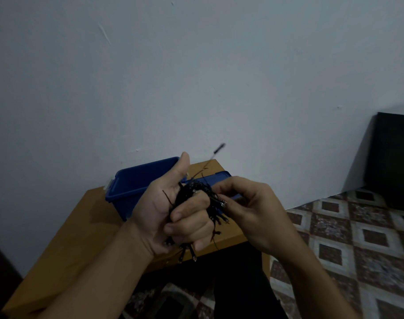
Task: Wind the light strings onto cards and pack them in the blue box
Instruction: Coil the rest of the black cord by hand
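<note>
The left hand (164, 210) was raised in front of the camera with its grip closed round a bunched black string (191, 192). The fingers (189, 224) were curled over the front of the bundle and the thumb stood straight up. Wire loops and small bulbs (193, 255) poked out above, below and to the right of the fist. No card could be made out inside the bundle.

The right hand (249, 208) met the bundle from the right. Its grip was pressed together, thumb and fingertips pinching a bulbed bit of the string at the bundle's right edge. One loose tail (220, 148) of the wire rose from the bundle toward the upper right and showed blurred against the wall (196, 65).

Behind the hands, the box (138, 180) stood open on a brown surface (81, 226), near the wall and partly hidden by the left hand. What lay inside it could not be seen. A blue lid (220, 177) lay on the same surface to the box's right, mostly covered by the bundle and the right hand.

A patterned tile floor (357, 226) spread to the right of the surface, and a dark panel (391, 157) stood at the far right edge against the wall. The whole scene was dim.
</note>
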Demonstrator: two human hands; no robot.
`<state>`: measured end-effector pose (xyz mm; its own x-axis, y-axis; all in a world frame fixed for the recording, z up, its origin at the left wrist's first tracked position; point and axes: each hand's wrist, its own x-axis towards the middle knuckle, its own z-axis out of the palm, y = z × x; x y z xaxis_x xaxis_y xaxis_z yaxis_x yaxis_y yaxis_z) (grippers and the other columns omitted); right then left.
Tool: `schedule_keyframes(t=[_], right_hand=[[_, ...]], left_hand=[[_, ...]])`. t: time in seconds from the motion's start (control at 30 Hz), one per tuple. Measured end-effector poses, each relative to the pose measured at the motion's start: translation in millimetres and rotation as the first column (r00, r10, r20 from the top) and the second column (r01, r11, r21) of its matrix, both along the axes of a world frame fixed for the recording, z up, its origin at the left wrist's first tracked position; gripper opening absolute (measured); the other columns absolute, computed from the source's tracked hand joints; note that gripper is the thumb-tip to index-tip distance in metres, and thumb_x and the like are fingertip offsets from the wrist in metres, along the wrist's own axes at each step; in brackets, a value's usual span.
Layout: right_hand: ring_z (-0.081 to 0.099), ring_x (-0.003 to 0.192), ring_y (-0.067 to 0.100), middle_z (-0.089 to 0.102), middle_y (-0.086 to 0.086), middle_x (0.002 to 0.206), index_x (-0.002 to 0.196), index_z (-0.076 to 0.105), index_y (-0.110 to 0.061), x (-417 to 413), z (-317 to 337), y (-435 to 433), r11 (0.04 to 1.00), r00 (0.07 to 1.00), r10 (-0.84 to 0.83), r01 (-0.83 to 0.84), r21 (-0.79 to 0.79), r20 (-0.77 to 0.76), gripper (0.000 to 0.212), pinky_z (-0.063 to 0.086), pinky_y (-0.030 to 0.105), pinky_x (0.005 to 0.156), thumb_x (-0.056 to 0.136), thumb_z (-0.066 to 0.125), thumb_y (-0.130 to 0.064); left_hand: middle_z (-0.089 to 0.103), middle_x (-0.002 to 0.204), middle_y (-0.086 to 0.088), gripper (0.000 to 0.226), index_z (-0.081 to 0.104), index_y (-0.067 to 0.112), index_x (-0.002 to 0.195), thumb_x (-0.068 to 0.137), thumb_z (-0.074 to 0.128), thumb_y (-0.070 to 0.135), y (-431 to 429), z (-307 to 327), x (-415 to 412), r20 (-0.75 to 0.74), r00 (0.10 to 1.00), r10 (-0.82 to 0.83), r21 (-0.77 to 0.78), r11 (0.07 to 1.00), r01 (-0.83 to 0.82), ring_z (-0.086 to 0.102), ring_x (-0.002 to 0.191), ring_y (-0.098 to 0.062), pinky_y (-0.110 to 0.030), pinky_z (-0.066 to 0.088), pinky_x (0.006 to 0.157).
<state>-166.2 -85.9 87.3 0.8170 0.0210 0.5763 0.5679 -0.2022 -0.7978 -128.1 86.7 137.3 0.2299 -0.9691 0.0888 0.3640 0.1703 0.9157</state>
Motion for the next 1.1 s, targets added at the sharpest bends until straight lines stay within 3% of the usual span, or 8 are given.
schedule_keyframes(t=[0.1,0.23,0.4,0.53,0.63,0.77,0.9,1.1], right_hand=[[0.067,0.077,0.010,0.075,-0.003,0.086,0.100,0.076,-0.016,-3.1,1.9,-3.0,0.998,0.998,0.062,-0.061,0.013,-0.025,0.027,0.052,0.026,0.070,0.098,0.057,0.003],[0.066,0.076,0.005,0.074,-0.009,0.082,0.105,0.075,-0.019,-9.9,9.6,-6.5,0.982,0.978,0.189,-0.187,0.035,-0.084,0.047,0.053,0.022,0.072,0.093,0.045,0.015],[0.067,0.084,0.012,0.073,0.002,0.088,0.114,0.074,-0.022,-12.9,11.3,-9.8,0.967,0.960,0.254,-0.249,0.059,-0.116,0.033,0.053,0.025,0.077,0.096,0.048,-0.016],[0.066,0.081,0.008,0.073,-0.010,0.084,0.117,0.074,-0.019,-13.5,11.4,-8.0,0.983,0.974,0.184,-0.185,0.005,-0.134,0.028,0.050,0.026,0.075,0.104,0.049,-0.018],[0.071,0.092,0.029,0.077,0.003,0.096,0.115,0.075,-0.025,-9.2,7.2,-7.7,1.000,0.993,0.022,-0.024,-0.010,-0.117,0.028,0.057,0.047,0.084,0.102,0.053,-0.012],[0.069,0.104,0.002,0.076,-0.008,0.108,0.121,0.072,-0.018,-8.6,7.3,-10.1,0.989,0.989,-0.096,0.108,0.100,-0.115,0.035,0.055,0.024,0.089,0.097,0.055,0.001],[0.065,0.113,0.002,0.072,-0.010,0.117,0.124,0.069,-0.027,-5.3,4.4,-11.2,0.981,0.986,-0.155,0.162,0.109,-0.067,0.033,0.054,0.029,0.094,0.095,0.059,-0.014],[0.055,0.127,-0.002,0.065,-0.013,0.133,0.139,0.058,-0.027,-9.4,7.5,-5.9,0.984,0.968,0.168,-0.155,0.085,-0.185,0.061,0.043,0.032,0.110,0.080,0.048,-0.016]], left_hand=[[0.027,0.036,-0.005,0.080,0.028,0.012,0.044,0.098,0.012,0.069,-1.5,0.8,-0.5,0.018,0.997,0.075,0.027,0.997,-0.075,0.021,0.034,-0.020,-0.035,0.042,0.057],[0.034,0.034,-0.003,0.077,0.038,0.014,0.044,0.101,0.022,0.064,-2.4,-0.1,0.0,0.039,0.985,0.169,0.068,0.983,-0.171,0.031,0.033,-0.017,-0.034,0.046,0.057],[0.040,0.035,-0.002,0.072,0.042,0.012,0.044,0.100,0.028,0.054,-0.7,-1.6,-0.3,0.029,0.979,0.199,0.077,0.976,-0.201,0.035,0.034,-0.016,-0.034,0.044,0.056],[0.040,0.034,-0.002,0.066,0.043,0.013,0.042,0.100,0.029,0.041,-0.1,-1.9,-1.2,0.031,0.975,0.221,0.098,0.970,-0.223,0.035,0.034,-0.016,-0.033,0.046,0.056],[0.039,0.033,-0.002,0.064,0.043,0.014,0.042,0.099,0.030,0.039,-1.1,-2.0,-1.4,0.056,0.966,0.251,0.118,0.959,-0.256,0.034,0.033,-0.016,-0.032,0.047,0.055],[0.036,0.032,-0.001,0.063,0.042,0.015,0.041,0.099,0.031,0.038,-1.3,-3.0,-2.0,0.100,0.948,0.304,0.172,0.933,-0.317,0.031,0.033,-0.016,-0.032,0.046,0.055],[0.033,0.031,-0.002,0.062,0.041,0.015,0.038,0.096,0.033,0.037,-3.7,-1.6,-2.8,0.142,0.921,0.363,0.241,0.890,-0.388,0.030,0.031,-0.015,-0.031,0.044,0.052],[0.031,0.030,-0.002,0.063,0.040,0.015,0.037,0.095,0.035,0.038,-7.3,0.4,-4.0,0.176,0.908,0.380,0.280,0.865,-0.417,0.029,0.029,-0.016,-0.030,0.045,0.050]])
